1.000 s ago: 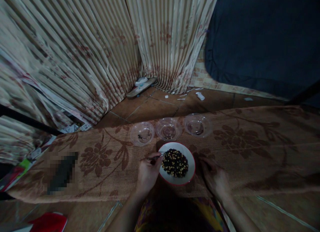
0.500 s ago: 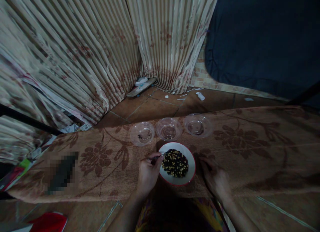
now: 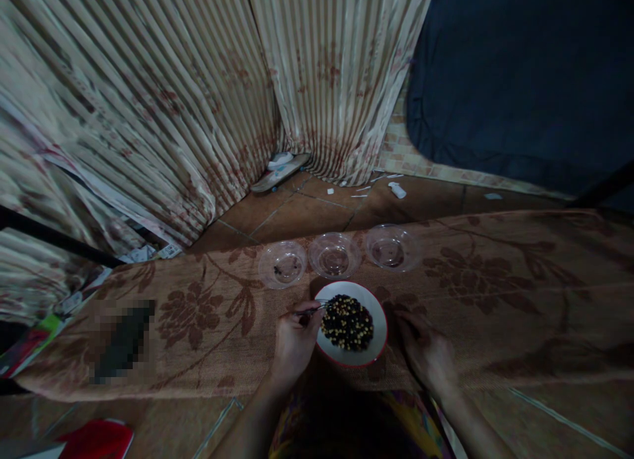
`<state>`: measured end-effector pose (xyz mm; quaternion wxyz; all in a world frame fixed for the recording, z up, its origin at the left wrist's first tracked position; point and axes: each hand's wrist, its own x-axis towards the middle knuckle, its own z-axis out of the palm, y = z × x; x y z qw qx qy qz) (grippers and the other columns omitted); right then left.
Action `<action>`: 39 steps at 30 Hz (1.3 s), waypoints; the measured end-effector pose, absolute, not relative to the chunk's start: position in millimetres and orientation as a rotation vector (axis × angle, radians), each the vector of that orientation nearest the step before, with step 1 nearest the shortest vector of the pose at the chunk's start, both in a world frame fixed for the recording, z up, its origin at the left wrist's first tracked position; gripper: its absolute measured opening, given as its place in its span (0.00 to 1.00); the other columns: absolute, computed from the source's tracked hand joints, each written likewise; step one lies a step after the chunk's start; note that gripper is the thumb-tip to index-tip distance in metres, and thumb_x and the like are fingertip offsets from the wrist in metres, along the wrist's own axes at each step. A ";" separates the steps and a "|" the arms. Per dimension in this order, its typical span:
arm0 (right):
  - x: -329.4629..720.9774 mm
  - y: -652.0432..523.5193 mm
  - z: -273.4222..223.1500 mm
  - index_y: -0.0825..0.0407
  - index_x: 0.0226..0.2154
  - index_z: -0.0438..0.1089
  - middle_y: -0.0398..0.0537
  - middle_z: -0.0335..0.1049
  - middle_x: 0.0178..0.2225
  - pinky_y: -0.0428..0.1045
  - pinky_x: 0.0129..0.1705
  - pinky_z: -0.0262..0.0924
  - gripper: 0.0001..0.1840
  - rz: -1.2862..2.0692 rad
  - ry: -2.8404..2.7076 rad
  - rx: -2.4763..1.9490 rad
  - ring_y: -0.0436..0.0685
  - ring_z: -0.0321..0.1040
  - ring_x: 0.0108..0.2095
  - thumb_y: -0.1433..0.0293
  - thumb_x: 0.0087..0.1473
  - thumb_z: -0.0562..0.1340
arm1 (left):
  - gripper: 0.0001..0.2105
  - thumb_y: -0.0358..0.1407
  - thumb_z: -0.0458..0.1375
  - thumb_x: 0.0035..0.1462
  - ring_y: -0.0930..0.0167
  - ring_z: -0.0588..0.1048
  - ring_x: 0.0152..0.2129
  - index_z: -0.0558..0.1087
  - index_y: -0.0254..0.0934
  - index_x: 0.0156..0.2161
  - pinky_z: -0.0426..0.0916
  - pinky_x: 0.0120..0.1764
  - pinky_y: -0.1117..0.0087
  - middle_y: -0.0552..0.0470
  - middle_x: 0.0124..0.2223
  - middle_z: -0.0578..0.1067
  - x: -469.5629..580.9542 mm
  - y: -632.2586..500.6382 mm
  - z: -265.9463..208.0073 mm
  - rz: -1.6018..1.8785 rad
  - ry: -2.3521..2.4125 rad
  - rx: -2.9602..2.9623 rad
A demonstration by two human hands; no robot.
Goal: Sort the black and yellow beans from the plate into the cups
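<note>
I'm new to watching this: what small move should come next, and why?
Perhaps pinch one of the mixed dark and yellow beans with the tweezers: the left hand holds the tips near them over the red-rimmed bowl, and a few dark bits lie in the leftmost clear plastic bowl.

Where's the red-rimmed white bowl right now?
In the head view, the red-rimmed white bowl sits on the patterned cloth slightly right of centre, between the left hand and the right hand, just nearer the wearer than the middle clear bowl.
</note>
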<state>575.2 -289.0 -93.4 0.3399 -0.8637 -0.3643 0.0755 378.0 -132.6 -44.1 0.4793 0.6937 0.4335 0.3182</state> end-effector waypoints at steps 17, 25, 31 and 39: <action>576.2 -289.9 -96.4 0.47 0.42 0.74 0.47 0.75 0.47 0.52 0.41 0.66 0.21 0.244 -0.939 -2.231 0.60 0.74 0.42 0.57 0.58 0.50 | 0.09 0.39 0.61 0.53 0.70 0.77 0.29 0.78 0.35 0.36 0.70 0.33 0.75 0.51 0.34 0.80 379.8 -133.5 -39.3 0.788 1.070 1.678; 576.7 -289.7 -97.3 0.47 0.42 0.74 0.49 0.75 0.47 0.51 0.40 0.66 0.21 0.215 -0.950 -2.237 0.59 0.74 0.42 0.57 0.59 0.50 | 0.08 0.38 0.62 0.52 0.71 0.77 0.28 0.79 0.34 0.33 0.70 0.31 0.76 0.51 0.32 0.80 382.0 -135.2 -33.1 0.829 1.079 1.635; 576.5 -289.6 -96.3 0.48 0.41 0.75 0.49 0.75 0.45 0.50 0.41 0.66 0.20 0.191 -0.950 -2.234 0.59 0.74 0.42 0.58 0.59 0.51 | 0.09 0.39 0.63 0.50 0.70 0.77 0.27 0.79 0.33 0.33 0.71 0.30 0.74 0.50 0.31 0.80 380.5 -132.1 -28.8 0.882 1.110 1.514; 577.4 -289.9 -101.7 0.46 0.42 0.74 0.48 0.75 0.46 0.53 0.42 0.67 0.21 0.234 -0.929 -2.255 0.61 0.74 0.43 0.56 0.58 0.50 | 0.10 0.38 0.65 0.46 0.71 0.75 0.21 0.77 0.32 0.31 0.67 0.24 0.75 0.52 0.25 0.78 389.3 -103.3 -17.8 1.011 1.061 1.385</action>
